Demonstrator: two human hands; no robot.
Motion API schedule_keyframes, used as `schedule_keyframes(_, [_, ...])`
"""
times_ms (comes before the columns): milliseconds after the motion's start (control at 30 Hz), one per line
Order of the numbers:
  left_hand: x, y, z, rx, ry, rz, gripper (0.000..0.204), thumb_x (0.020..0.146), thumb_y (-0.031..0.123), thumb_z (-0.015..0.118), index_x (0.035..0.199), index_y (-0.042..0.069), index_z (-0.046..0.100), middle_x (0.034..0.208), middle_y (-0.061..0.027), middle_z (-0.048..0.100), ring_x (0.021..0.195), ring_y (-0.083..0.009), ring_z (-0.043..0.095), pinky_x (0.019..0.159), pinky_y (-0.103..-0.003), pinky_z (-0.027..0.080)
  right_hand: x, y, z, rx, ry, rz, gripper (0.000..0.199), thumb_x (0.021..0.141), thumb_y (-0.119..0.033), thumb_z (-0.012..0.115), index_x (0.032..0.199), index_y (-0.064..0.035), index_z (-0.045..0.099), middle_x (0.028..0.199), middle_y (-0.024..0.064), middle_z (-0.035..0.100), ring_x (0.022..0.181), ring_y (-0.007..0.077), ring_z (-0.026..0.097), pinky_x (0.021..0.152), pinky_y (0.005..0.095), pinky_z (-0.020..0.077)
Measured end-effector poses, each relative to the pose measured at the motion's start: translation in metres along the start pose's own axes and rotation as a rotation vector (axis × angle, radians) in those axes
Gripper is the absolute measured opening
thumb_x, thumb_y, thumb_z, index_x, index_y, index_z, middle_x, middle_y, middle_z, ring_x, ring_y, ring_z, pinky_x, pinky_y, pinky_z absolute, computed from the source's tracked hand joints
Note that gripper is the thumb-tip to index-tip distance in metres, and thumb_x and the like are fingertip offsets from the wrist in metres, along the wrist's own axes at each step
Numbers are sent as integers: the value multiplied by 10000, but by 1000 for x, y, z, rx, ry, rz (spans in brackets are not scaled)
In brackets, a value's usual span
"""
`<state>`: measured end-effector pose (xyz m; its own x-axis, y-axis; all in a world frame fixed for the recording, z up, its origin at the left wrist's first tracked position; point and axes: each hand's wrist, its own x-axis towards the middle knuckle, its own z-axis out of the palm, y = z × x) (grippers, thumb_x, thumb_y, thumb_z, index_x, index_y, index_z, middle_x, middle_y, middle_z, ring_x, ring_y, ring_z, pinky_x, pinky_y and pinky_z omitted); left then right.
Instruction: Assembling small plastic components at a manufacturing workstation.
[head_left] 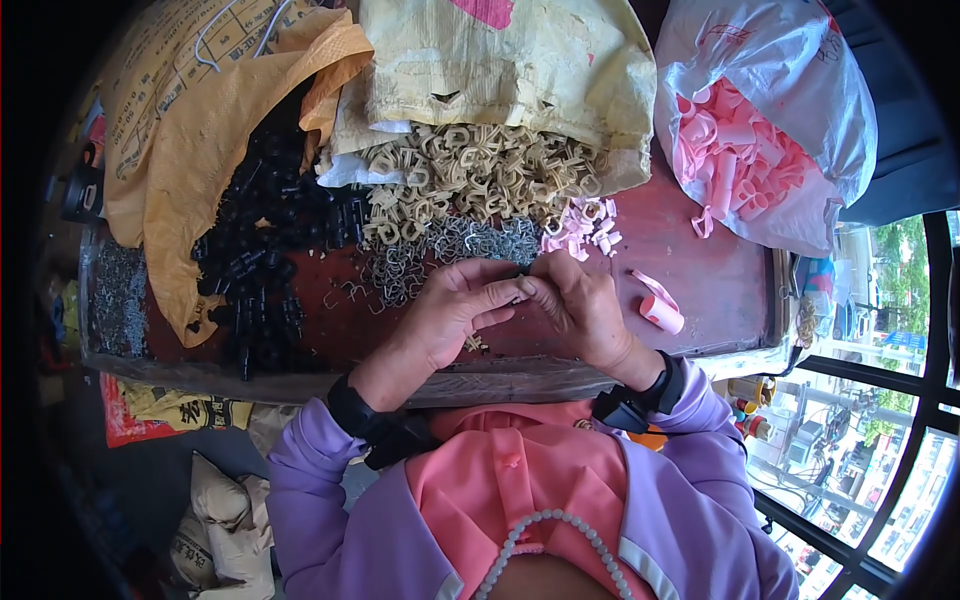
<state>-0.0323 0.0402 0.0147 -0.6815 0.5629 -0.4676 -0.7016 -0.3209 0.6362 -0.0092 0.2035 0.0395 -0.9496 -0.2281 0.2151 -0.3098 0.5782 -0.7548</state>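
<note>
Small part pinched between left hand (455, 305) and right hand (578, 300) at centre – hidden, could slip into clips (470, 240) just above.

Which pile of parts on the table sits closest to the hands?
The grey wire clips, heaped just beyond the fingertips. The beige pieces, black parts and pink pieces lie farther off.
</note>
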Motion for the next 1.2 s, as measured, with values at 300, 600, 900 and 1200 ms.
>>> schedule_keyframes(300, [2,-6,2,-21,-22,6,231,791,103,543,1011,38,522,904,-25,561,815,-106,548,694,-248,478,-3,2,11,52,137,-2,82,760,-40,534,822,-22,484,622,114,515,551,256,540,486,308,427])
schedule_keyframes(600, [1,-3,4,86,-7,-12,250,784,122,557,1014,31,522,875,-28,565,787,-108,552,670,-224,473,-7,11,6,31,127,-77,112,769,-44,539,872,-23,500,632,99,530,511,219,536,480,283,420])
schedule_keyframes(900, [1,0,-9,107,-30,25,269,762,80,569,1014,3,514,793,-53,571,658,-101,541,584,-186,441,-84,68,-94,-695,-2,75,367,621,-123,636,962,-77,509,926,103,461,830,277,450,709,371,353])
schedule_keyframes(1200, [-1,-4,3,16,-44,18,281,755,42,563,1027,5,509,792,-48,567,633,-88,518,567,-187,430,-102,89,-82,-498,-7,154,411,661,-102,621,1038,-29,476,980,140,468,855,315,492,720,366,404])
